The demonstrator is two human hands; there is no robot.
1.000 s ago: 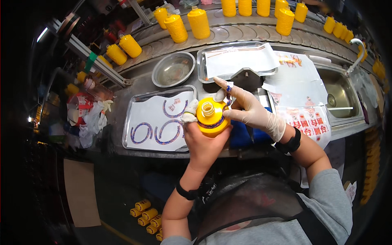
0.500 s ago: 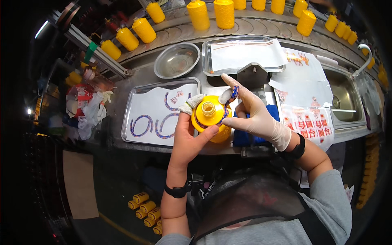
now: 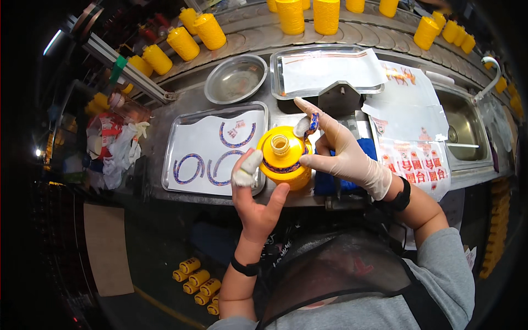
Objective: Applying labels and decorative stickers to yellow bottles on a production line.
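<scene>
A steel worktop [image 3: 181,102] is shown in a dim workshop, with a sink [image 3: 465,129] set in at the right. Two metal trays are seen — one near [image 3: 170,165] bearing three curved blue strips, one far [image 3: 280,55] lined with paper — and one round bowl [image 3: 235,78]. At centre, a yellow bottle [image 3: 283,162] is steadied by the gloved right hand [image 3: 344,154], which pinches a blue strip [image 3: 313,122] against it; the left hand [image 3: 256,201] is held open, its fingertips wrapped, just beside the bottle.
</scene>
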